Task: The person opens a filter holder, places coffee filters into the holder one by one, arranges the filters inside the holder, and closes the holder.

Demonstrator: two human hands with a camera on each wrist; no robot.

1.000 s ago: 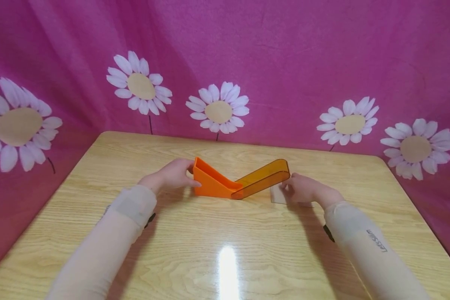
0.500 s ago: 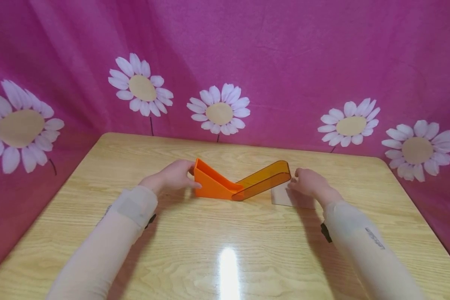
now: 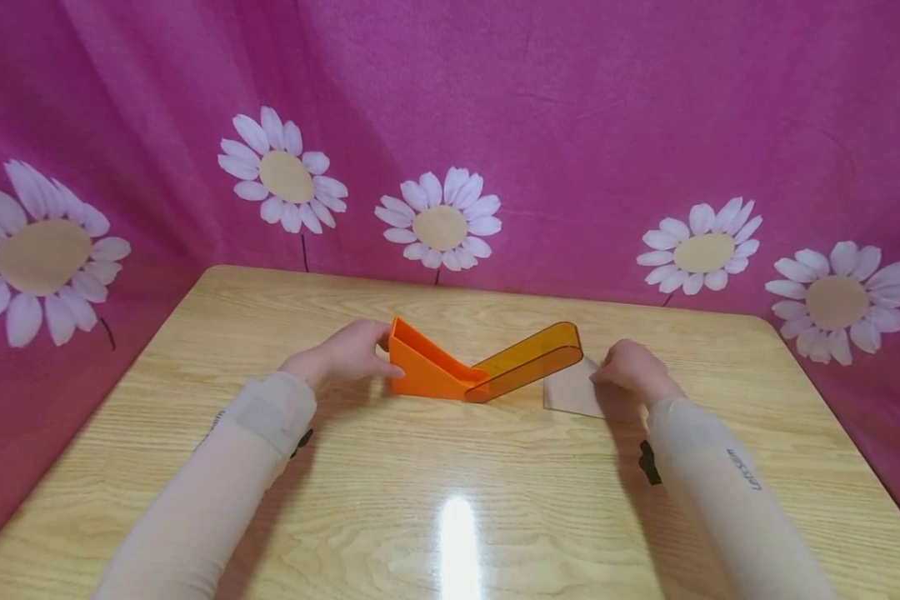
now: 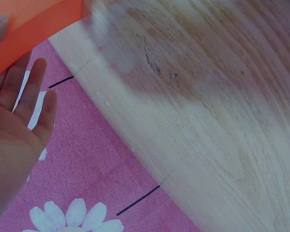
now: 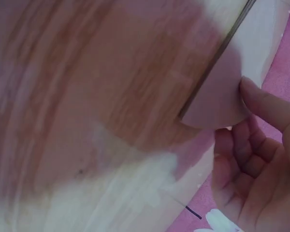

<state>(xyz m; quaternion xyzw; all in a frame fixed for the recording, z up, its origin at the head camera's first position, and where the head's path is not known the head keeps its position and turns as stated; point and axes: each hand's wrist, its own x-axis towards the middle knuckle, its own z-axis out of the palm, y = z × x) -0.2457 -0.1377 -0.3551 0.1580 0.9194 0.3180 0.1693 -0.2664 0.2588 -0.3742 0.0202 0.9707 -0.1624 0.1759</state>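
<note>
An orange wedge-shaped plastic case (image 3: pixel 427 371) stands on the table with its tall end to the left. A see-through amber cover (image 3: pixel 528 360) meets its low right end and slants up to the right, swung away from the case. My left hand (image 3: pixel 348 350) holds the tall end, thumb on the near side and fingers behind. In the left wrist view, the orange case (image 4: pixel 43 19) fills the top left corner. My right hand (image 3: pixel 633 368) pinches the right part of a thin, flat pale sheet (image 3: pixel 570 393). In the right wrist view, the thumb lies on the sheet (image 5: pixel 215 92), fingers curled below.
The wooden table (image 3: pixel 360 492) has a bright light reflection at its front. A pink curtain (image 3: pixel 555 125) with printed white flowers hangs along the back and sides. The table's far edge runs close behind the case.
My right hand has moved off the raised end of the amber cover, a little to the right, and now pinches the pale sheet. My left hand keeps its hold on the orange case.
</note>
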